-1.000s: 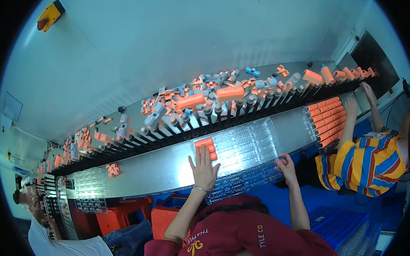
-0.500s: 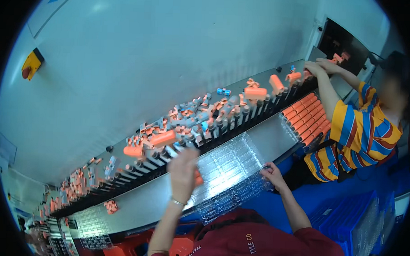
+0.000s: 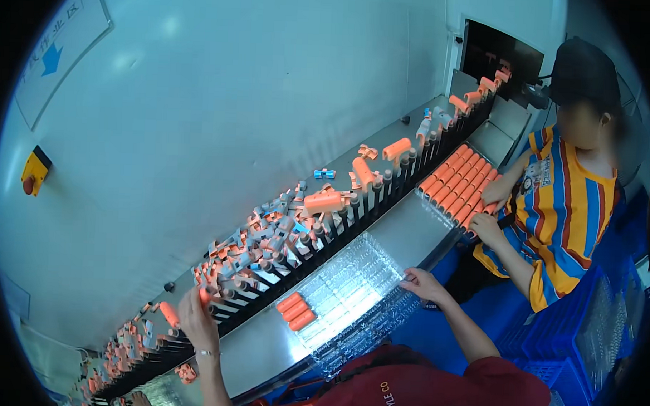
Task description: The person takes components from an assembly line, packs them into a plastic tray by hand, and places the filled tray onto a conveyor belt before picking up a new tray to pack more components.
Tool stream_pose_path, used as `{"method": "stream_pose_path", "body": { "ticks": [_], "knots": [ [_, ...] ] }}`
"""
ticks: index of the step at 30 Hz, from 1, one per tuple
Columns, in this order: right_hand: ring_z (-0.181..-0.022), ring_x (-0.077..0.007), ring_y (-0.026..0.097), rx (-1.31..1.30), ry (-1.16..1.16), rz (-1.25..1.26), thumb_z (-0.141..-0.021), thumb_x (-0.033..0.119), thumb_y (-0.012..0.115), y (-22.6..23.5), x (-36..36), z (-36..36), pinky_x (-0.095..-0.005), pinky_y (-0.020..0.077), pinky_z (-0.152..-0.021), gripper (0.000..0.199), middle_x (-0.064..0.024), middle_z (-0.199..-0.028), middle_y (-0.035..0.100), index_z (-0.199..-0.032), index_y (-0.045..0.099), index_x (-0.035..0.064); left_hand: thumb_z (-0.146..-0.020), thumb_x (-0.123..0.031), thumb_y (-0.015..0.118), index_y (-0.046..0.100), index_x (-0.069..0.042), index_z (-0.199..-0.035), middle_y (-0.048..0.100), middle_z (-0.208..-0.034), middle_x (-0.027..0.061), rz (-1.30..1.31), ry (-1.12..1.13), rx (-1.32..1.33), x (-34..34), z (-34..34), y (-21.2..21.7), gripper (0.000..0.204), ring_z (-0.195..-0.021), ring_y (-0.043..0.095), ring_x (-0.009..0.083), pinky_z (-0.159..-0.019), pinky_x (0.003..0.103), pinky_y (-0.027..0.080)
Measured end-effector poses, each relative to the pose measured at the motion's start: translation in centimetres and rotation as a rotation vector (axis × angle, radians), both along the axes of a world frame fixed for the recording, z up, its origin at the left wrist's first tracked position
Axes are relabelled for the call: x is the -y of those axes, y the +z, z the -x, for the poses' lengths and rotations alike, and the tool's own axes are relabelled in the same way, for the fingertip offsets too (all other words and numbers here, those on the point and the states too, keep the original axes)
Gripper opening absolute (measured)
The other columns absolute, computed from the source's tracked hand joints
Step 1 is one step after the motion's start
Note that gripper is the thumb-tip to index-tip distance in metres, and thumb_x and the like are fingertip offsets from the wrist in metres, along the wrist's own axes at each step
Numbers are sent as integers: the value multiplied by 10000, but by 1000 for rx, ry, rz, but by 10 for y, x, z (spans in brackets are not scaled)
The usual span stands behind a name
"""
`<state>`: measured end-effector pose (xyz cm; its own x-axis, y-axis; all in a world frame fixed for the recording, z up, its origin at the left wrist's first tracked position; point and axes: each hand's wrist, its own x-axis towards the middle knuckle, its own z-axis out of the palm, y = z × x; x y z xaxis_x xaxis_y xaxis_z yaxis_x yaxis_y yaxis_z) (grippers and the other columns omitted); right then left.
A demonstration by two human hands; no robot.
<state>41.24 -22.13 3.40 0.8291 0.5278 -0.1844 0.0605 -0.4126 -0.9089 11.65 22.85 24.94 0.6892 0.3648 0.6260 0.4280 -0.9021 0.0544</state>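
Note:
At the peg row on the left, my left hand (image 3: 200, 326) has its fingers closed around an orange half-round shell (image 3: 204, 297). A similar orange shell (image 3: 169, 313) sits on the pegs just left of that hand. My right hand (image 3: 424, 285) pinches the right corner of a clear plastic tray (image 3: 358, 276) in front of me. Three orange shells (image 3: 296, 311) lie side by side at the tray's left end. More clear trays (image 3: 378, 323) show beneath its near edge.
Dark pegs (image 3: 346, 218) run diagonally along the bench, with a heap of small orange and grey clips (image 3: 256, 236) behind them. A co-worker (image 3: 554, 204) on the right handles a tray of orange shells (image 3: 458, 182). Blue crates (image 3: 549, 347) stand at lower right.
My left hand has moved left from the tray to the peg row and taken hold of a shell. Shells on the pegs have shifted left. The co-worker's hands moved from the pegs to their tray.

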Motion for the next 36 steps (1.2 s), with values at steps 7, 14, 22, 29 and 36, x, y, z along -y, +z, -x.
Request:
{"method": "stream_pose_path", "body": {
  "ticks": [7, 14, 22, 29, 36],
  "knots": [
    [-763, -256, 682, 340, -48, -167, -948, 300, 637, 171, -94, -45, -367, 529, -719, 325, -161, -827, 695, -1094, 678, 13, -909, -43, 637, 624, -32, -1242, 590, -1299, 204, 179, -174, 162, 112, 53, -88, 333, -1234, 560, 402, -1046, 482, 455],
    [-840, -375, 689, 940, 565, 512, -801, 302, 744, 246, -237, -66, -452, 556, -768, 371, -156, -822, 690, -1009, 677, 1, -838, -77, 699, 621, -87, -1272, 623, -1125, 149, 489, -236, -60, 167, 52, -152, 441, -1056, 595, 327, -914, 419, 467],
    [-1038, -334, 618, 1432, 629, 75, -832, 42, 592, 196, -257, -7, -432, 507, -899, 266, -154, -996, 661, -1093, 576, -11, -844, -124, 713, 636, -93, -1228, 631, -1121, 105, 433, -163, -34, 149, 52, -168, 392, -1024, 605, 283, -900, 413, 456],
    [-1042, -328, 639, 1174, 552, -326, -811, 111, 712, 125, -227, 90, -460, 488, -970, 380, -146, -1072, 658, -1151, 597, -10, -824, -68, 653, 637, -120, -1259, 587, -1158, 89, 431, -251, -148, 121, 9, -207, 439, -1086, 573, 274, -921, 411, 439],
    [-1133, -331, 556, 1040, 624, -146, -815, 65, 621, 2, -192, 96, -442, 484, -924, 349, -134, -1172, 582, -1163, 622, 74, -836, -10, 587, 607, -145, -1341, 507, -1281, 159, 540, -193, -76, 137, 15, -214, 523, -1195, 464, 377, -1046, 480, 371]
  ]
}}
